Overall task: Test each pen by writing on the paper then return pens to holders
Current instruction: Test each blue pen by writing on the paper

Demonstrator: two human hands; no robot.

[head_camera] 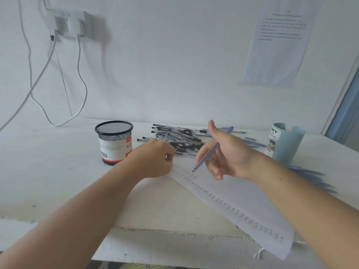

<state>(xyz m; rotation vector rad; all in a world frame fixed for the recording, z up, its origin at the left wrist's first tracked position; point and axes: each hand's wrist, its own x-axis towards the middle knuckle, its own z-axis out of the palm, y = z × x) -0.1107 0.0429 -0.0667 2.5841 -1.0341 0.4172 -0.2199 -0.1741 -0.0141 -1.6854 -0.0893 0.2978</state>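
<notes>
My right hand holds a blue pen at a slant, its tip touching the top of a long white paper lined with rows of small test marks. My left hand, fingers curled, rests on the paper's upper left corner; whether it holds anything is hidden. Behind both hands lies a heap of black-capped pens. A black mesh holder stands to the left and looks empty. A light blue holder stands to the right.
More blue pens lie on the table under my right forearm, and others behind my right hand. White cables hang from a wall socket at the left. A printed sheet is stuck on the wall. The table's front edge is chipped.
</notes>
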